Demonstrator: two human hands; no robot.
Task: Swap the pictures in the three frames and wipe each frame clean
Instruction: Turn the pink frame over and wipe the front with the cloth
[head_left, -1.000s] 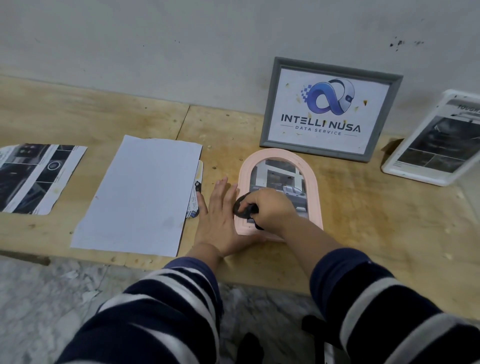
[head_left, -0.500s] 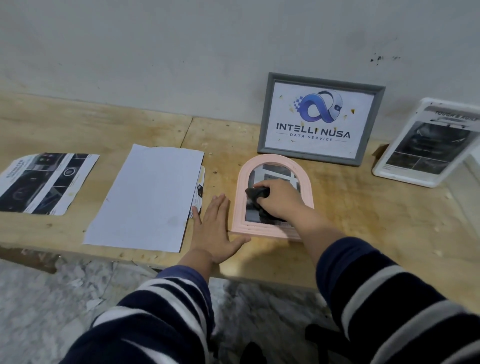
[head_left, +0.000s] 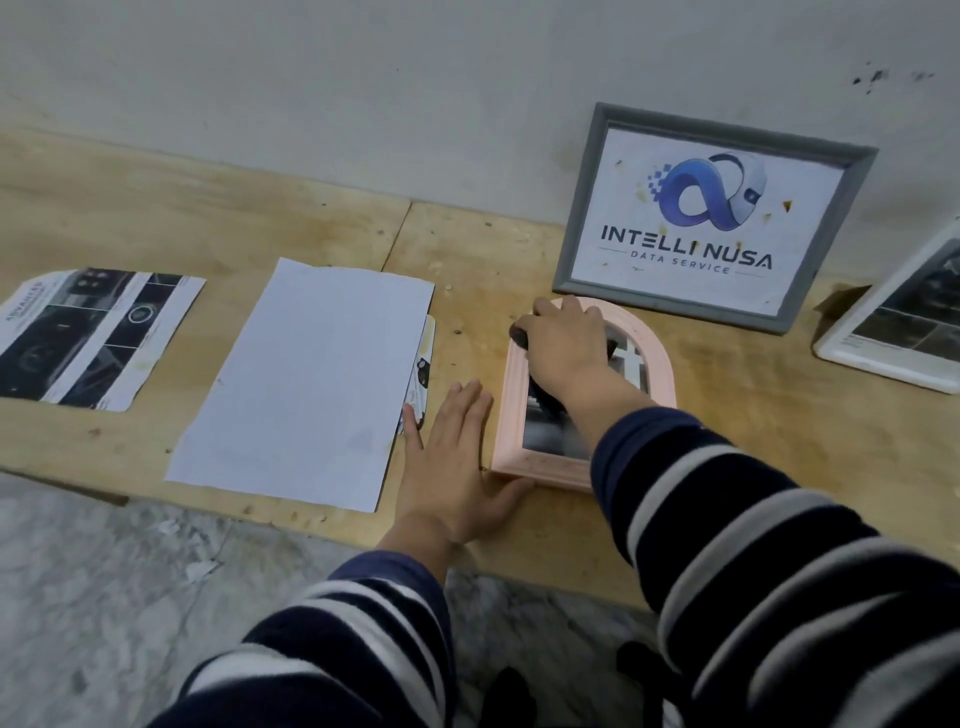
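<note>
At the arched pink frame (head_left: 655, 358), a dark cloth (head_left: 521, 336) is clutched in the right grip (head_left: 563, 343) and pressed at 12 o'clock, while the left grip (head_left: 451, 457), flat and unclosed, braces only the 7 o'clock corner, so the frame could be shoved into the grey frame (head_left: 579, 223).

Pink arched frame (head_left: 657, 345), black cloth (head_left: 519, 338) under right-hand fingers (head_left: 550, 317); navy-and-white striped sleeves (head_left: 753, 545); grey frame (head_left: 582, 218) beyond.

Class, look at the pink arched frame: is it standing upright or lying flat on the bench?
Lying flat. The pink arched frame rests face up on the wooden bench, unlike the grey frame propped against the wall.
</note>
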